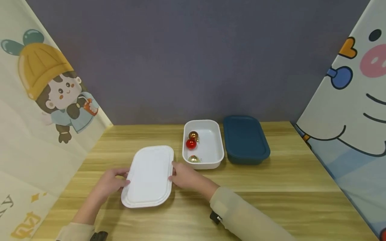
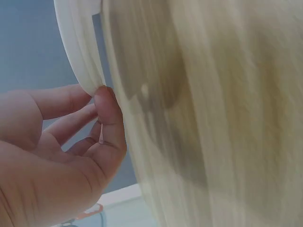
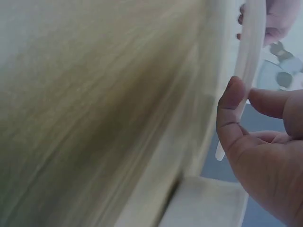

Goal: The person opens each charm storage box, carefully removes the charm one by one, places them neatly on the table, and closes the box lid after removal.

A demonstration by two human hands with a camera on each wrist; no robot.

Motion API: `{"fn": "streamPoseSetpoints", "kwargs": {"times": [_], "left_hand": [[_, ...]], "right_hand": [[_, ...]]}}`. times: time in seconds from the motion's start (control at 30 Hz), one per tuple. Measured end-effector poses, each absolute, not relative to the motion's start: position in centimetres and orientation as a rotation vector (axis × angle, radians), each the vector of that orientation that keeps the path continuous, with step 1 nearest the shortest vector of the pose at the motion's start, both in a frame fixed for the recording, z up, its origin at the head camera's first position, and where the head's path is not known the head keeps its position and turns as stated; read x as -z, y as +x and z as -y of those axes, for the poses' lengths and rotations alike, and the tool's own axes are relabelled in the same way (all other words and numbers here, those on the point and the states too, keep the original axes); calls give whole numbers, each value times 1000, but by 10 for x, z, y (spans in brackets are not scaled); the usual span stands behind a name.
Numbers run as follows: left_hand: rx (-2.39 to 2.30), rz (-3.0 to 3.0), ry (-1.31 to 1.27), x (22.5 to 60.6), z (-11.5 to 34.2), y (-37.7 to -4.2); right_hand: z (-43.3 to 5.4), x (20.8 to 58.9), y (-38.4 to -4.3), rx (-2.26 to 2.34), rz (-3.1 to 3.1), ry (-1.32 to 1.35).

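Observation:
A white rectangular lid (image 1: 148,176) with rounded corners is held above the wooden table by both hands. My left hand (image 1: 111,183) pinches its left edge between thumb and fingers, as the left wrist view also shows. On the opposite edge, my right hand (image 1: 185,174) grips it the same way; the right wrist view shows thumb and finger on the rim. Just beyond the right hand stands an uncovered white box (image 1: 211,144). Inside it, along the left side, lie a red ball ornament (image 1: 191,144), a bronze one (image 1: 193,135) and a gold one (image 1: 193,159).
Right of the white box stands a dark blue box (image 1: 245,139) with its lid on. A grey wall (image 1: 193,60) rises behind the table (image 1: 271,197). Cartoon-printed cloths hang at the left (image 1: 27,134) and right (image 1: 346,110).

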State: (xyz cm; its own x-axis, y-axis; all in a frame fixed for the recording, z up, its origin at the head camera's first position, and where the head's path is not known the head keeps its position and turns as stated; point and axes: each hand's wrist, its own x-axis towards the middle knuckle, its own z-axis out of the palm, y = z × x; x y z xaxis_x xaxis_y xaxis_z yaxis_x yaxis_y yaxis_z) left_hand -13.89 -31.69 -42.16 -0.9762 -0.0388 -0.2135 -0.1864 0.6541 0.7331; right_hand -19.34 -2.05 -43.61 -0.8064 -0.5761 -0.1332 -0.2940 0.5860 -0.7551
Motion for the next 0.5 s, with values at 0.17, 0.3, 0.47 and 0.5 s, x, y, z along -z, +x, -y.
{"fn": "streamPoseSetpoints", "kwargs": {"times": [0.17, 0.3, 0.47, 0.5], "left_hand": [[-1146, -2718, -208, 429, 323, -139], [-1081, -2747, -181, 433, 327, -140], [-988, -2782, -144, 438, 332, -142], [-979, -2786, -135, 439, 333, -142]], "right_hand": [[28, 446, -197, 1037, -2454, -707], [31, 450, -201, 941, -2472, -715], [36, 459, -206, 872, -2480, -737], [37, 458, -206, 840, -2493, -754]]}}
